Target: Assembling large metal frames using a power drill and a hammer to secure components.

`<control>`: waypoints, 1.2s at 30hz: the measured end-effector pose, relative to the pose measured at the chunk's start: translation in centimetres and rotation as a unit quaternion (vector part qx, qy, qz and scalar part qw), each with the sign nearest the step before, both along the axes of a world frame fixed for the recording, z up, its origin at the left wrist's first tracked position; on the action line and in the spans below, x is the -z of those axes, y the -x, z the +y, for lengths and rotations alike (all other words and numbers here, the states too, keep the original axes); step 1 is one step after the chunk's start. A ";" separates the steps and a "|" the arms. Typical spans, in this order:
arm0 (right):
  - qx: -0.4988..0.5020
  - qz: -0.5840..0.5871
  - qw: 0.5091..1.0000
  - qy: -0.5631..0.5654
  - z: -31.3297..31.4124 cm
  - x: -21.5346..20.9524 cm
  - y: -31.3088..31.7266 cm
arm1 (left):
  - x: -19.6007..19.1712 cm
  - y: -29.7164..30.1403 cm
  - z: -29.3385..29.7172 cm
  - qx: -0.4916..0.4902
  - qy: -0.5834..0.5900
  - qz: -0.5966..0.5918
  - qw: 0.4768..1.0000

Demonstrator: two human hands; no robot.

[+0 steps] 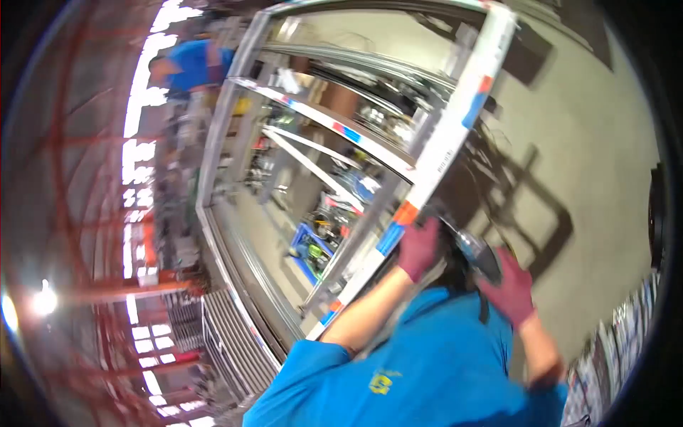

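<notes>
My right hand (509, 286), in a maroon glove, is closed round a dark power drill (478, 255) whose tip points up and left. In a matching glove, my left hand (420, 249) is right beside the near bar of a large metal window frame (449, 151). Its fingers look curled near the drill's tip; blur hides what they hold. The frame lies slanted in front of me, with white, orange and blue film along its bars. A crossbar (334, 128) divides it.
Through the frame's opening show a blue bin (307, 249) of small parts and scattered hardware. A person in a blue shirt (193, 64) is at the far left. Slatted panels (228, 341) stand at lower left, stacked profiles (605, 370) at lower right.
</notes>
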State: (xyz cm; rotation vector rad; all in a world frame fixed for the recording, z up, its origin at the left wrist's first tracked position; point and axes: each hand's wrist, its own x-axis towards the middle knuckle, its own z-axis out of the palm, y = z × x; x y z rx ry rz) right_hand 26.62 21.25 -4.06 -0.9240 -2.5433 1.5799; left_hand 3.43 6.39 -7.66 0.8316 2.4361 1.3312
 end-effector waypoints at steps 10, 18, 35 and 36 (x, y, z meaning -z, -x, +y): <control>0.022 0.101 0.984 0.146 1.1 -0.9 3.0 | -3.5 -0.3 2.3 -0.026 -0.197 -0.345 0.917; 0.050 0.155 0.985 0.062 3.7 0.5 2.3 | -6.5 -0.7 5.0 0.115 -0.160 -0.235 0.952; 0.079 0.021 0.993 0.085 2.9 0.6 -0.9 | 7.3 15.1 -1.0 -0.051 -0.175 -0.414 0.892; 0.082 0.010 0.994 0.076 2.6 1.1 -1.1 | 6.6 15.5 -0.9 -0.033 -0.128 -0.407 0.904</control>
